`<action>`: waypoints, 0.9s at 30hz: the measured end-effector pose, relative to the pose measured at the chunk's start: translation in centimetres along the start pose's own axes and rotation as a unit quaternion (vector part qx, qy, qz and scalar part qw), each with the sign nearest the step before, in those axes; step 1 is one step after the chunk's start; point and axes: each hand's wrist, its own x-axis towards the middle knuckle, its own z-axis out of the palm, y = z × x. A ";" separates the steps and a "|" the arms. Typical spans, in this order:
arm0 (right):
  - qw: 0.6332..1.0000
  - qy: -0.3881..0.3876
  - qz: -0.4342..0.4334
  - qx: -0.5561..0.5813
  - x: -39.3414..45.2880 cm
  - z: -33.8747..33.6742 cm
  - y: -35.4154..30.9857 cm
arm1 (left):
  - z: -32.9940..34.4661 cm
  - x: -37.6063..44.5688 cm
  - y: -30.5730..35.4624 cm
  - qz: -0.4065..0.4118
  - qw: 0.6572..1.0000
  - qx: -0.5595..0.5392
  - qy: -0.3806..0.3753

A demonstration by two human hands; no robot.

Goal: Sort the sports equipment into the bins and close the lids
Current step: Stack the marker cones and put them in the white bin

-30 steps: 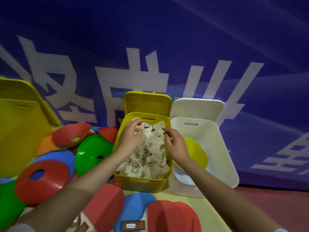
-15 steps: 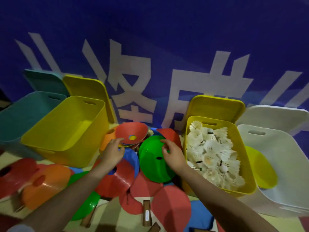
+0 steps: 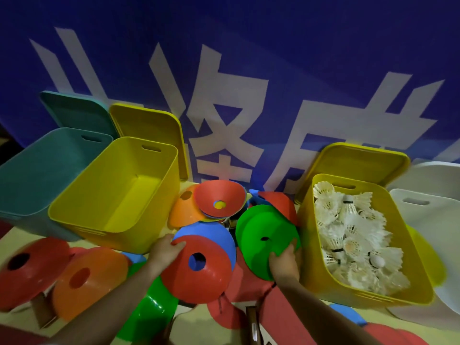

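The scene is dimly lit, with colours rendered saturated and slightly smeared. The strongest light is caught on the floor of the yellow bin (image 3: pixel 117 192) up and left of the left hand (image 3: pixel 165 251), and a small glare is seen on the green cone (image 3: pixel 153 311) below that hand. Shadow is cast under the forearms and between the cones near the right hand (image 3: pixel 286 261). Wide-angle distortion is evident: the banner (image 3: pixel 249 70) beyond the hands is bowed, and bins towards the side edges are stretched. Edges are softened by blur, most of all at the far right of the right hand, where the white bin (image 3: pixel 428 220) is washed out.
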 end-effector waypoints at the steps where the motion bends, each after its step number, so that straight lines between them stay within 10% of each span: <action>1: 1.000 0.011 0.022 0.016 0.2 0.2 -0.3 | -0.1 0.3 -0.1 0.005 1.000 -0.015 0.002; 8: 0.985 -0.001 0.159 0.065 0.6 1.2 -0.3 | -2.0 -1.6 3.0 0.111 0.983 -0.143 0.018; 21: 0.990 -0.050 0.006 0.134 0.2 -1.8 0.0 | -3.6 -10.8 7.3 0.458 0.884 -0.020 0.095; 27: 0.992 -0.048 -0.051 0.105 0.4 -3.1 0.3 | 0.5 -11.3 0.8 0.406 0.912 0.037 0.056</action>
